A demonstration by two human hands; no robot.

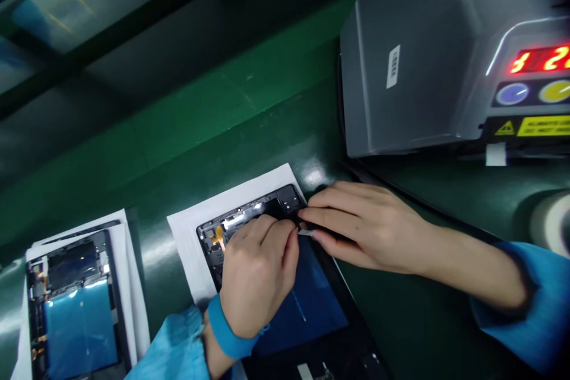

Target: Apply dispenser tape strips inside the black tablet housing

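Your left hand [258, 273] and right hand [363, 225] meet over the upper right part of an opened tablet [320, 332]. The tablet lies at an angle on a white sheet [187, 243] on the green bench [414, 320], with its lower end running out of the picture. Its blue panel [307, 297] shows below your hands; an orange flex [218, 236] shows to the left of your left hand.

A small pale strip [305, 232] sits between the fingertips of both hands. Left hand: thumb and index finger are drawn close together, the remaining fingers curled; their grip on the strip cannot be told. Right hand: the fingers are extended and lightly bent, with a narrow gap between thumb and index finger. The thumb tip meets the strip's right end; you cannot tell whether the strip is pinched. A blue wristband [234, 332] encircles your left wrist.

To the left, a second tablet [80, 332] rests on stacked sheets [133, 309], well apart from the first. To the right stands a grey machine [414, 59] with a lit red display [541, 60], a blue knob [512, 94], a yellow knob [554, 91] and a white label [393, 66] on its side. A roll [554, 222] lies near your right sleeve [529, 303], cut by the picture edge.
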